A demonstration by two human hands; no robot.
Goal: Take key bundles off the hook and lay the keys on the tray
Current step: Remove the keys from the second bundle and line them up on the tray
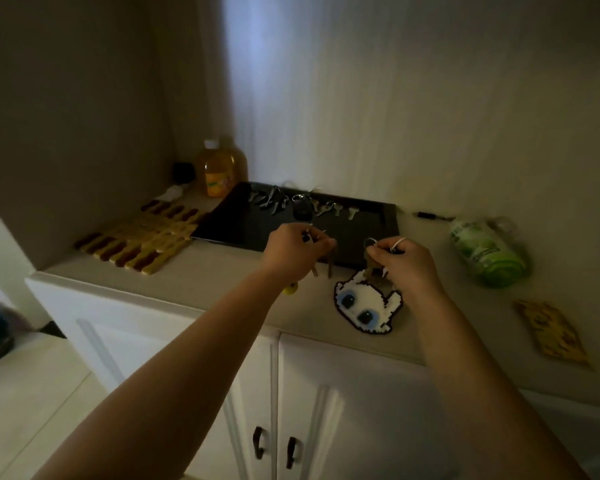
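A black tray point(243, 226) lies on the counter against the wall, with several keys point(274, 200) and a dark fob point(302, 210) laid along its far side. Over the tray's front edge, my left hand point(291, 252) pinches a key bundle point(328, 259) whose keys hang down, a yellow charm below it. My right hand point(407, 265) grips another key bundle point(373, 261) by its ring; a white pixel-bead cat charm point(364, 306) hangs from it over the counter. No hook is in view.
A yellow-brown woven mat point(142, 237) lies left of the tray, a juice bottle point(220, 171) stands behind it. A green bottle point(489, 254) lies on its side to the right, with a yellow packet point(551, 332) nearer. White cabinet doors point(326, 410) are below the counter.
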